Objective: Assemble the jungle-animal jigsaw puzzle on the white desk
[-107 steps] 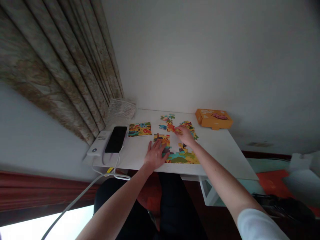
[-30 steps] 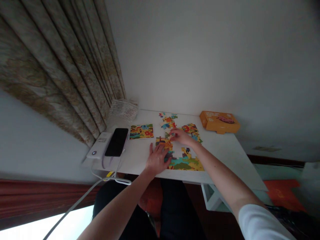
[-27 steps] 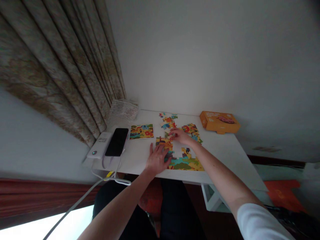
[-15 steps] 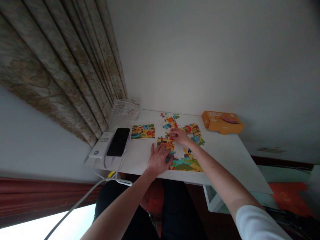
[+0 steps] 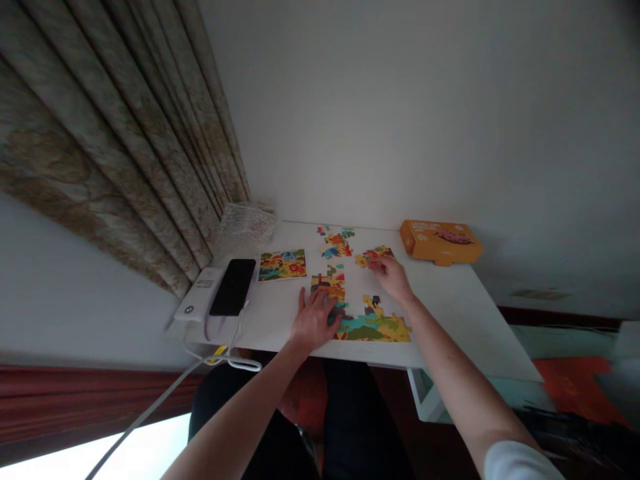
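The left hand [image 5: 314, 325] and right hand [image 5: 394, 278] are at the puzzle [image 5: 373, 329]

Think of a clock lying on the table [image 5: 467, 317], its middle in the puzzle's gap and 12 at the wall [image 5: 375, 120]. A flowery curtain [image 5: 130, 133] hangs at 10. White table top shows at 3 and 4, between the right arm [image 5: 457, 373] and the table's right edge.

The biggest part of the puzzle bends like an L. Its bottom side runs close to the table's edge at 6, with a thin strip of white between. An orange box [image 5: 443, 242] sits at 2, near the wall. See-through wrap [image 5: 245, 225] lies at 10.

The left hand, at 8, lies flat on the L's corner, fingers spread. The right hand is at 2, finger and thumb close together on a smaller joined part [image 5: 384, 253] at 1. I cannot tell if they pinch a piece.

A black phone [image 5: 233, 288] and a white block [image 5: 197, 297] are at 9, by the left edge. A picture card [image 5: 283, 265] lies at 10. Little pieces [image 5: 337, 241] sit in a bunch at 11.
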The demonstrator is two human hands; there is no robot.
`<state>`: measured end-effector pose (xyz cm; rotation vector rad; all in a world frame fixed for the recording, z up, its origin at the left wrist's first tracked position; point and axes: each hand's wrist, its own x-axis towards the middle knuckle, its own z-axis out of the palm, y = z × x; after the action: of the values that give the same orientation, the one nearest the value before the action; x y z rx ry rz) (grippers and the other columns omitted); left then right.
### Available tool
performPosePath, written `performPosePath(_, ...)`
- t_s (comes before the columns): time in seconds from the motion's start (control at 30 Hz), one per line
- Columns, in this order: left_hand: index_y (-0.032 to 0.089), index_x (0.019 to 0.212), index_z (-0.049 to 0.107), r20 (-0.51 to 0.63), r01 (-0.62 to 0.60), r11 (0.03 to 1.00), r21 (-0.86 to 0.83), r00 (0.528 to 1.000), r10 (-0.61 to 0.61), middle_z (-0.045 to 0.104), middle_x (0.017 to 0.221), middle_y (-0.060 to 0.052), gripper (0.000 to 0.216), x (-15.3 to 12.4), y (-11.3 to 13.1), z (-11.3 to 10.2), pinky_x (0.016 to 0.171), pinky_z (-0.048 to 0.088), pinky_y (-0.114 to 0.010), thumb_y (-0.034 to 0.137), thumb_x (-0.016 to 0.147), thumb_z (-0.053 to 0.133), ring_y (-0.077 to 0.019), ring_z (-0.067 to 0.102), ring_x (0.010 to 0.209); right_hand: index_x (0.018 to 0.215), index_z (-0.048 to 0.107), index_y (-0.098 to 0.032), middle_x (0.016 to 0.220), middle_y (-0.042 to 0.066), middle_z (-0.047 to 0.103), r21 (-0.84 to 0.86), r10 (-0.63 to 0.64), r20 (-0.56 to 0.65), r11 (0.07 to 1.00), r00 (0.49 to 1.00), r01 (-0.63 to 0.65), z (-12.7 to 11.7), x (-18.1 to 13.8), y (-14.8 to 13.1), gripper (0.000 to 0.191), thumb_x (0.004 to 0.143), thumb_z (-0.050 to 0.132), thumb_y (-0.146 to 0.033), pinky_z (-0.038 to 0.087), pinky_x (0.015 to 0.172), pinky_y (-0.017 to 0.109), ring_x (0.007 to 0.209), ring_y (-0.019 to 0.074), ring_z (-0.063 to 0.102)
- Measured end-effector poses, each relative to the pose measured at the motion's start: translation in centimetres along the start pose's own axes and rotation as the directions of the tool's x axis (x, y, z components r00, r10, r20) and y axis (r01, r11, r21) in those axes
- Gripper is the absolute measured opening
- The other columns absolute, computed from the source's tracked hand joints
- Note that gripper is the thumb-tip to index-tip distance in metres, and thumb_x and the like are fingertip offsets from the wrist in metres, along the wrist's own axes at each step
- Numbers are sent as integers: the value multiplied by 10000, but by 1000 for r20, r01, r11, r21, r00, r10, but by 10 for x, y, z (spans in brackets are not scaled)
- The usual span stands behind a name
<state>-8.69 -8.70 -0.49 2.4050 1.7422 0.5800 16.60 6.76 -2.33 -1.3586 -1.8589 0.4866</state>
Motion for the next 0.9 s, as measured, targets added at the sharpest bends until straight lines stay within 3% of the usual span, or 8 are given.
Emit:
performPosePath(0.17,283,1260,654,0,1,1000,15,1000,-1,619,1356,-95,340,1,1,-1,1238,208,-644,366,932,625,-300,537,1322,876,739,-251,952,105,734,-90,6,-203,996,979,-25,-34,-19,28,239,862,662,-478,513,943,504,944,309,656)
performPosePath(0.37,280,1301,637,21,1,999,41,1000,-1,603,1410,-100,351,0,2,-1,1237,211,-648,358,962,589,-298,530,1343,848,717,-253,916,103,711,-24,65,-267,997,961,-74,-33,-26,30,238,884,624,-468,519,911,479,916,296,640)
performPosePath(0.63,238,1333,613,38,-12,998,62,999,9,601,1408,-125,387,0,1,2,1240,238,-614,379,975,575,-301,515,1361,903,734,-244,960,108,732,15,56,-133,998,990,-54,-19,-25,17,209,892,588,-393,532,876,446,917,283,660)
performPosePath(0.8,238,1318,613,45,-9,999,52,999,7,598,1400,-118,381,2,0,0,1230,265,-611,363,958,597,-298,514,1357,860,735,-241,808,48,742,143,73,203,984,976,-104,-10,25,0,229,864,625,-441,509,692,337,703,209,647)
performPosePath(0.9,241,1301,621,51,-9,999,49,999,7,605,1387,-113,372,4,0,-1,1227,273,-610,340,942,615,-297,522,1347,835,727,-217,672,24,687,165,90,207,978,974,-125,-10,52,0,339,869,605,-532,446,595,295,612,185,603)
